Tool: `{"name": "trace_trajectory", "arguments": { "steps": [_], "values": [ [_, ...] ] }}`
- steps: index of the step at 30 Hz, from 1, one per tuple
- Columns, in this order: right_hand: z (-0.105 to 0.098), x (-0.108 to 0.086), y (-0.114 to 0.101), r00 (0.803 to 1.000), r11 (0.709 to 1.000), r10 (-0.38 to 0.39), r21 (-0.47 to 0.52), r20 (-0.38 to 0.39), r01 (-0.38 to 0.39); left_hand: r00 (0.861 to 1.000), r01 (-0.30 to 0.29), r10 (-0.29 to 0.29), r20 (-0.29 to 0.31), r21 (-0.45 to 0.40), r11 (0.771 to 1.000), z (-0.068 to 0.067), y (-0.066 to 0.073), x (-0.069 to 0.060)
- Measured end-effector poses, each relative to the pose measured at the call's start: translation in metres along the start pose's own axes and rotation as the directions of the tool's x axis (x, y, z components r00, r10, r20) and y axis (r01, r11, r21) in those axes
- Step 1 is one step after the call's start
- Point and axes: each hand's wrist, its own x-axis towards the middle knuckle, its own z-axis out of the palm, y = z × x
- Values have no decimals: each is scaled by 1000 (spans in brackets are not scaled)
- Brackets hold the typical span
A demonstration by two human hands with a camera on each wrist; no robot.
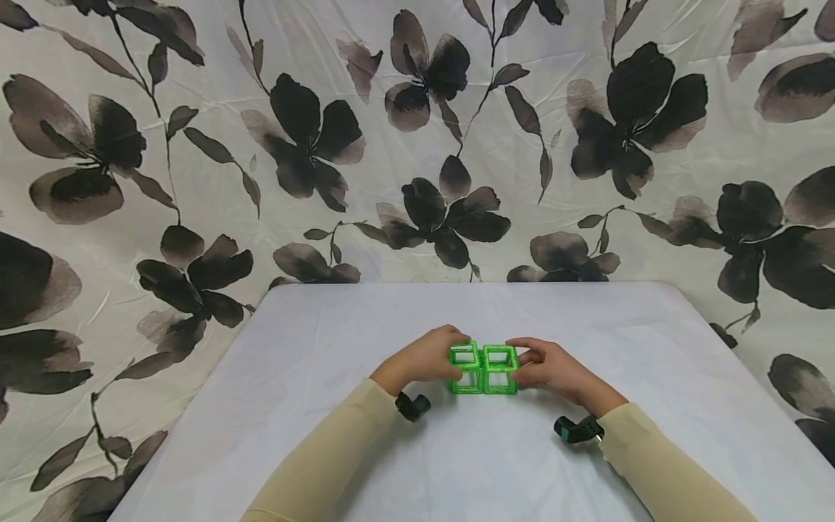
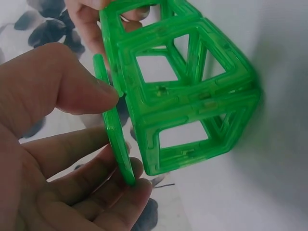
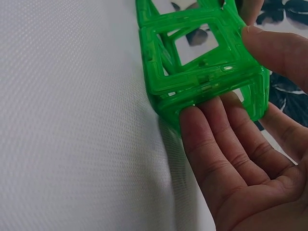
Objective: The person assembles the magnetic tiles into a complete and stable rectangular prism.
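Green see-through magnetic tiles form two joined open-framed cubes [image 1: 483, 371] on the white table. In the left wrist view, my left hand [image 2: 53, 82] pinches a single green square tile [image 2: 115, 132] between thumb and fingers. That tile stands nearly parallel to one side of the cubes [image 2: 178, 114], with a narrow gap along its lower part. My right hand [image 3: 240, 168] holds the right-hand cube [image 3: 207, 79], thumb on one edge and fingers against its side. From the head view, both hands lie at opposite sides of the cubes, left hand [image 1: 424, 357] and right hand [image 1: 557, 371].
The table [image 1: 326, 326] has a white cover, and its far edge meets a hanging cloth [image 1: 365, 167] with dark flowers. Black wrist cameras, left [image 1: 413, 407] and right [image 1: 577, 429], sit on both wrists.
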Motion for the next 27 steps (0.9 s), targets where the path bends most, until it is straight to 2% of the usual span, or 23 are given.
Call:
{"name": "trace_trajectory", "arguments": {
  "steps": [7,15,27],
  "values": [
    [0,0,2,1000,1000,-19,5,19,19,999,25,-26,30,24,999,1,6,2],
    [-1,-1,1,999,1000,-29,9,24,29,999,0,-3,42,62,998,2,4,4],
    [-1,-1,2,999,999,-29,17,25,28,999,-5,2,42,55,998,3,2,7]
  ]
}}
